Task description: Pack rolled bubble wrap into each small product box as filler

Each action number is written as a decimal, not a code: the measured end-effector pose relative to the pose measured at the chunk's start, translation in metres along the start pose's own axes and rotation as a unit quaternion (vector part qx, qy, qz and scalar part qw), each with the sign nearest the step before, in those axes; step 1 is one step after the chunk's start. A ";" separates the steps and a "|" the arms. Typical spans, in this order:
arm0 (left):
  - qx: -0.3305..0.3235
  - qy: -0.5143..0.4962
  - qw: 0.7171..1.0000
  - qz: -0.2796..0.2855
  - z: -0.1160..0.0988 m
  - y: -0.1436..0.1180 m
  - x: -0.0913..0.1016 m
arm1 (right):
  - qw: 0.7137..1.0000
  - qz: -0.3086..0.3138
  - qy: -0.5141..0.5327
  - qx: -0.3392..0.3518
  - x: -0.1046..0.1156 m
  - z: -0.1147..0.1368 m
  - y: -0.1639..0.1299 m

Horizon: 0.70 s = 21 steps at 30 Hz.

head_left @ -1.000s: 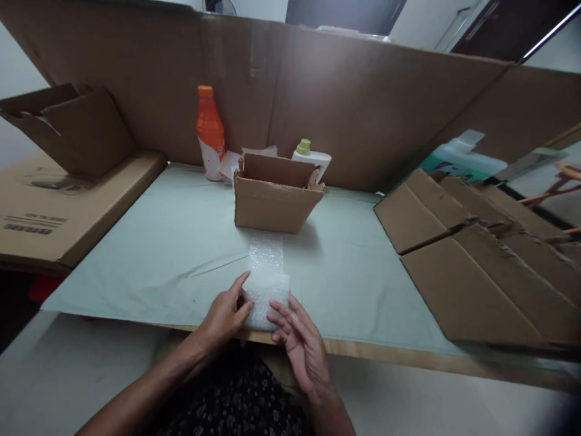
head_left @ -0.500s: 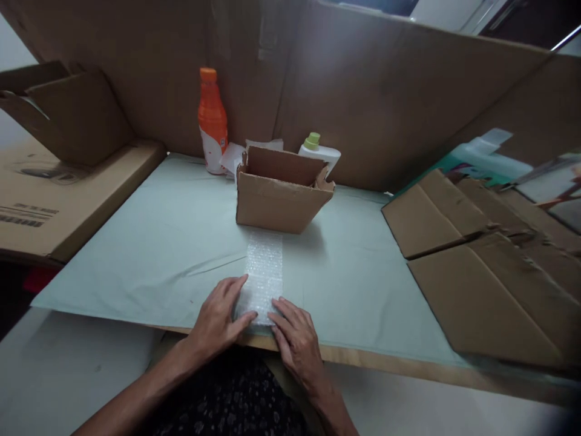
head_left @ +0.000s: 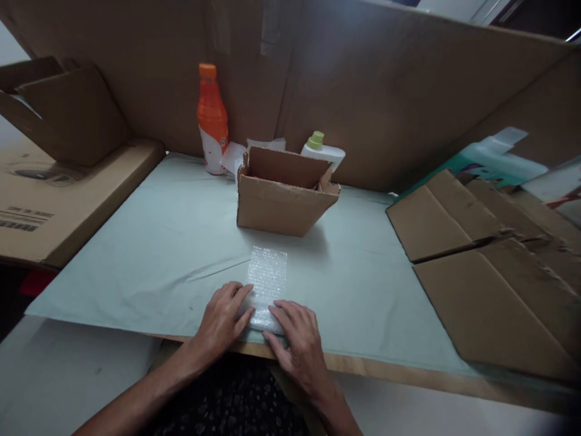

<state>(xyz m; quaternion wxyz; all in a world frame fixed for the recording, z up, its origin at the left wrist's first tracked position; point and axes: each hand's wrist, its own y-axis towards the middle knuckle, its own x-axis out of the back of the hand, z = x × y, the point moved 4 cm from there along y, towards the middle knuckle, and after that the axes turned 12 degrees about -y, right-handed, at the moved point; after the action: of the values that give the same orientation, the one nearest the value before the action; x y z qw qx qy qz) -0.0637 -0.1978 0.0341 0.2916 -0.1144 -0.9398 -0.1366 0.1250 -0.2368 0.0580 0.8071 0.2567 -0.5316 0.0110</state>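
A strip of bubble wrap (head_left: 267,270) lies on the pale cloth, its near end folded over into a thicker roll by the table's front edge. My left hand (head_left: 226,315) grips the left side of that folded part, thumb and fingers curved around it. On the right side my right hand (head_left: 297,333) holds the same part, fingers on top and thumb at the near edge. Whether anything is wrapped inside cannot be seen. Beyond the strip stands an open cardboard box (head_left: 276,206), its contents mostly hidden by the front wall.
Behind the box stand an orange bottle (head_left: 212,121) and a white bottle with a green cap (head_left: 322,151). Flattened cardboard boxes (head_left: 494,297) lie at the right, near a teal bottle (head_left: 490,158). A large carton (head_left: 82,200) carries another open box (head_left: 82,115) at the left.
The bubble wrap's far end has come toward me, away from the box, so less of it lies flat. Its near end is now folded thicker under my hands.
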 end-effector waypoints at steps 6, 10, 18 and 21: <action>-0.090 -0.029 0.994 0.061 -0.014 -0.010 0.011 | 0.992 0.047 0.091 -0.067 -0.010 -0.006 0.006; -0.018 0.003 0.998 0.062 -0.002 0.003 0.007 | 0.994 -0.017 0.048 -0.094 -0.004 -0.010 0.013; 0.049 -0.018 0.999 0.000 0.006 0.016 0.007 | 0.999 0.036 0.018 -0.018 -0.014 -0.010 0.014; 0.158 -0.203 0.964 -0.072 0.009 0.002 0.012 | 0.989 0.027 0.091 -0.112 -0.016 -0.020 0.020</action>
<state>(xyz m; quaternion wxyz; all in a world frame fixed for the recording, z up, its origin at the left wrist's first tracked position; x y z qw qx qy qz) -0.0775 -0.1911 0.0347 0.0986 -0.0240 -0.9947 0.0189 0.1289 -0.2074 0.0461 0.8751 0.1484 -0.4607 -0.0039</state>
